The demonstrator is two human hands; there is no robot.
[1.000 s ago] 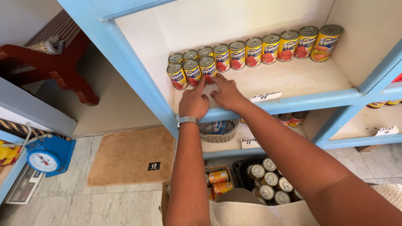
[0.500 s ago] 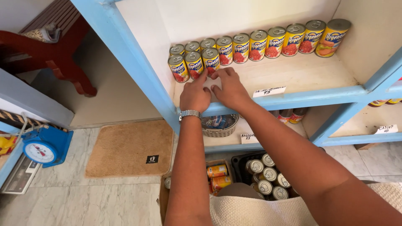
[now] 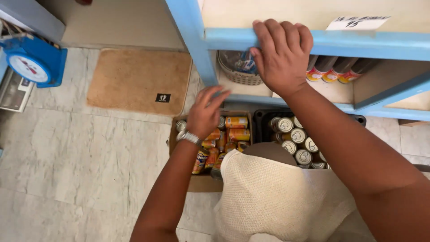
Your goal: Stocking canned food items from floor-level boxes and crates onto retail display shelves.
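We saw the right hand (image 3: 282, 56) gripping the blue shelf edge (image 3: 358, 44) at one o'clock, fingers curled over it. The left hand (image 3: 205, 114) hovered open and empty over the cans (image 3: 236, 128) in the cardboard box (image 3: 201, 183) at centre. A crate (image 3: 358, 120) of cans sat at three o'clock of the box, a basket (image 3: 239, 76) at twelve, a mat (image 3: 139, 80) and scale (image 3: 33, 65) toward ten.

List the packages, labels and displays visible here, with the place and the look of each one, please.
Paper label: white slip on the blue shelf edge, right of the right hand.
Cans in cardboard box: on the floor under the left hand, orange and yellow wrappers, most lying down.
Cans in dark crate: right of the box, upright, silver tops.
Cans on lower shelf: row, red and yellow wrappers.
Scale: far left, blue, round white dial.
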